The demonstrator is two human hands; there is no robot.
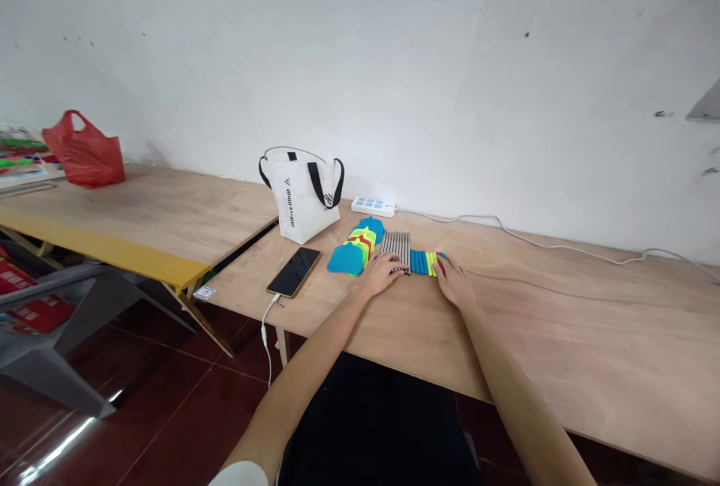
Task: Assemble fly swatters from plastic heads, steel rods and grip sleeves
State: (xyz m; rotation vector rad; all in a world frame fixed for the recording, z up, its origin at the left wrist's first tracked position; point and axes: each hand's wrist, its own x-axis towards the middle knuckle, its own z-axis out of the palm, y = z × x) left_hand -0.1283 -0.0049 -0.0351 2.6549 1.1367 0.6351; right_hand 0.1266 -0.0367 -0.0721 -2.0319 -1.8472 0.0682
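My left hand (384,274) lies palm down with its fingers stretched out, the fingertips at the near end of a row of thin grey rods (397,244). Directly right of these is a row of thicker blue and yellow rods (426,262), laid side by side. My right hand (457,283) rests at the right end of that row, its fingers extended and touching the last rods. A bit of red shows by its fingers. Left of the grey rods, blue, yellow and red perforated flat pieces (346,258) lie overlapping.
A phone (294,272) with a white cable lies at left. Behind it stands a white bag (304,197) with black handles. A power strip (373,206) sits by the wall, its cord running right. A red plastic bag (87,152) is on the neighbouring table; a grey chair (61,336) stands below.
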